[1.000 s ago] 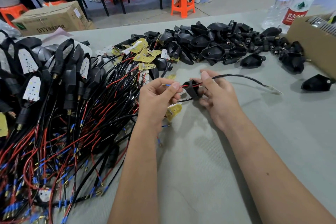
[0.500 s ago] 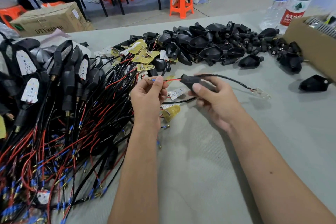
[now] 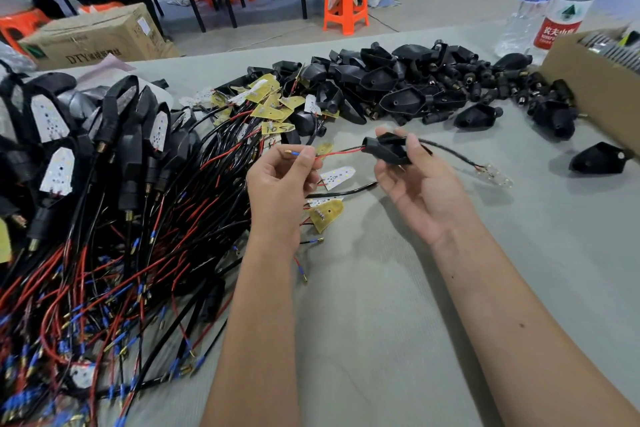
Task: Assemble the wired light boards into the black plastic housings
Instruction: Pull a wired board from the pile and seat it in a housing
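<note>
Near the middle of the frame the right hand held a black housing above the worktop, thumb and fingers curled round it. Its long axis ran roughly left to right, the narrow neck pointing left. A red wire left that neck leftward to the left hand, whose grip pinched the wire's blue-sleeved tip between thumb and forefinger. A black cable trailed from the housing's right end down to a light board at centre right. Loose housings lay piled across the upper middle.
</note>
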`<state>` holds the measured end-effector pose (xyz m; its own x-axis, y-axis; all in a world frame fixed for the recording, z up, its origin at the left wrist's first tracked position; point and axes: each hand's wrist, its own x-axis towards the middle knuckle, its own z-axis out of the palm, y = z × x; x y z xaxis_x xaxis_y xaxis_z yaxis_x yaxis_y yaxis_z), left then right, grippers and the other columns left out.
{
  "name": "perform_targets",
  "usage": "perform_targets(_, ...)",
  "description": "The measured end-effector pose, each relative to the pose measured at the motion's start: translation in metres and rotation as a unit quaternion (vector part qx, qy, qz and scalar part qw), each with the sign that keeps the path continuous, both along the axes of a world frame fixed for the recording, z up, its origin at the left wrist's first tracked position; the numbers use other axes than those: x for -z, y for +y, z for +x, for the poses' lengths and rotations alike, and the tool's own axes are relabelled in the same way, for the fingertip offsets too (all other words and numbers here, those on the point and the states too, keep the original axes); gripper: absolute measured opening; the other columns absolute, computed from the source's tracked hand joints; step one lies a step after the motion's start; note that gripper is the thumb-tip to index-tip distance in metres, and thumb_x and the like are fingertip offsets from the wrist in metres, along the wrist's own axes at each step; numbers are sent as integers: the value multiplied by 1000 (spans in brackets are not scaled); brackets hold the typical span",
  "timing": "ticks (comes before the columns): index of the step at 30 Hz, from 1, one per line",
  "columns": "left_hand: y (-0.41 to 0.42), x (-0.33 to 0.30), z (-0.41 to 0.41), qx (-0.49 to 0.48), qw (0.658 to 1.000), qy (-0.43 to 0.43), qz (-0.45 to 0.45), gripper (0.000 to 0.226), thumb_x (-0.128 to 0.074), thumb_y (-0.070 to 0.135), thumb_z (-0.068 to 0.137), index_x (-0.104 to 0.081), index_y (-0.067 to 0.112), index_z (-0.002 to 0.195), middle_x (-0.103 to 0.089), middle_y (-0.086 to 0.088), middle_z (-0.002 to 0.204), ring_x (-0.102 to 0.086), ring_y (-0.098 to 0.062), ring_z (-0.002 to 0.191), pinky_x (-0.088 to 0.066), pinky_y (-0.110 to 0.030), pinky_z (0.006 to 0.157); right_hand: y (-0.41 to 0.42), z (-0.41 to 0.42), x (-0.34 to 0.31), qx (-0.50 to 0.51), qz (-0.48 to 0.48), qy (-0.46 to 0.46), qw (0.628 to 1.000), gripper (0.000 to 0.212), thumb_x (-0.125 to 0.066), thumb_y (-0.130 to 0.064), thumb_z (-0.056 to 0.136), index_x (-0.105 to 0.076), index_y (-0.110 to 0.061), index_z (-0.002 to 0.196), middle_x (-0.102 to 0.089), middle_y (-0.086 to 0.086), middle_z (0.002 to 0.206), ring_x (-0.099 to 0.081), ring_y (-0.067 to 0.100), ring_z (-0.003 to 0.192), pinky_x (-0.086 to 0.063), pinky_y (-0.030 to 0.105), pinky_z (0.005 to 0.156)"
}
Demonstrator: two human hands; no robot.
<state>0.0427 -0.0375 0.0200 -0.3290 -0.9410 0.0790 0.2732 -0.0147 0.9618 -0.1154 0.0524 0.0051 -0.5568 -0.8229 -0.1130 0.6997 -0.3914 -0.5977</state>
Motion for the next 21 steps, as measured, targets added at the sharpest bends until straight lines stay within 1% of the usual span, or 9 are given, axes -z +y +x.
perform_targets(3, -6, -7, 6, 9, 987, 124, 98, 16, -61, 3, 100, -63, 8, 85, -65, -5, 71, -55, -7, 58, -45, -15, 53, -2, -3, 0, 51, 2, -82, 995, 18, -61, -18, 99, -61, -1, 103, -71, 27, 110, -63, 38, 103, -58, 30, 62)
perform_targets(5, -12, -9, 14, -13, 977, 169, 133, 18, -59, 2, 100, -62, 7, 83, -63, -5, 70, -54, -7, 56, -44, -15, 50, -1, -8, -1, 92, -5, -122, 988, 17, -57, -18, 103, -59, -2, 99, -73, 25, 98, -62, 38, 96, -55, 30, 58)
perform_targets(7, -16, -10, 19, -48, 979, 162, 118, 20, -60, 1, 99, -62, 8, 80, -62, -6, 73, -56, -8, 57, -44, -16, 51, 0, -11, -1, 109, -18, -148, 983, 19, -55, -20, 106, -58, -2, 102, -74, 25, 97, -63, 36, 92, -50, 29, 58)
perform_targets(11, -14, -12, 16, -139, 980, 129, 66, 20, -63, 4, 100, -63, 11, 81, -63, -3, 71, -54, -7, 57, -44, -17, 53, -2, -8, 0, 90, -43, -197, 975, 28, -52, -28, 107, -55, -2, 117, -74, 19, 102, -64, 24, 84, -39, 25, 60)
perform_targets(13, -16, -12, 16, -210, 973, 93, 33, 17, -63, 5, 99, -63, 11, 84, -64, -3, 70, -54, -7, 55, -43, -18, 53, -1, -8, 0, 101, -32, -183, 977, 27, -52, -30, 107, -54, -4, 114, -74, 16, 99, -65, 22, 75, -41, 25, 56)
perform_targets(15, -18, -11, 18, -267, 960, 77, 13, 15, -64, 6, 98, -63, 12, 85, -65, -4, 71, -54, -9, 55, -43, -20, 53, 1, -8, -1, 113, 6, -124, 986, 29, -63, -36, 100, -57, -9, 104, -73, 14, 95, -67, 21, 70, -45, 25, 53)
perform_targets(17, -19, -10, 21, -312, 947, 73, 7, 14, -64, 7, 98, -62, 13, 86, -66, -5, 73, -55, -9, 55, -44, -21, 53, 3, -6, -2, 107, 40, -43, 993, 40, -75, -47, 84, -57, -15, 99, -73, 11, 92, -68, 20, 72, -49, 26, 55)
perform_targets(19, -21, -8, 23, -353, 934, 59, 5, 11, -63, 10, 99, -62, 13, 89, -67, -5, 75, -57, -8, 56, -47, -22, 56, 4, -4, -4, 87, 40, 1, 995, 54, -78, -57, 71, -55, -18, 102, -73, 11, 90, -68, 21, 76, -52, 28, 59)
perform_targets(21, -22, -6, 25, -381, 924, 41, -2, 7, -62, 12, 99, -62, 12, 92, -68, -6, 77, -59, -9, 59, -50, -23, 60, 5, -4, -5, 70, 27, 5, 997, 55, -73, -62, 74, -55, -19, 104, -72, 15, 93, -68, 26, 81, -52, 32, 63)
